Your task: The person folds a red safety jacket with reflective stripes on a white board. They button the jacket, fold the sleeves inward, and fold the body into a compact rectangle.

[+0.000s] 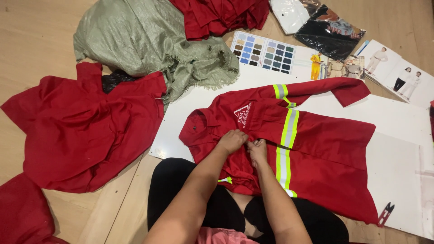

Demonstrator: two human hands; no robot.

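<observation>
A person's left hand [232, 140] and right hand [257, 149] meet at the front opening of a red work jacket [325, 153] just below the centre of the frame, both closed in a pinch on the cloth near the placket, fingertips almost touching each other. The jacket lies flat and spread on a white board [398, 167], collar toward the left, one sleeve stretched to the upper right, its lower edge draped over the person's lap [181, 190] in black trousers. Yellow and silver reflective bands [285, 149] run across the chest and sleeve. The fabric looks like soft, medium-weight cotton twill: limp, easy to fold, not slippery and unlikely to tear, best taken at the double-layered front edge, the collar or the seams, where it is firmest and will not bunch. A small pair of red-handled thread snips [385, 213] rests on the board at lower right, well apart from the hands. Another red garment [81, 131] sprawls on the wooden floor [31, 40] at left, with more red cloth [20, 212] in the lower left corner and a red heap [217, 16] at the top edge. A crumpled grey-green woven sack [149, 40] sits at upper left centre. A colour swatch card [263, 52], catalogue pages [393, 68] and bagged garments [330, 29] fill the upper right
</observation>
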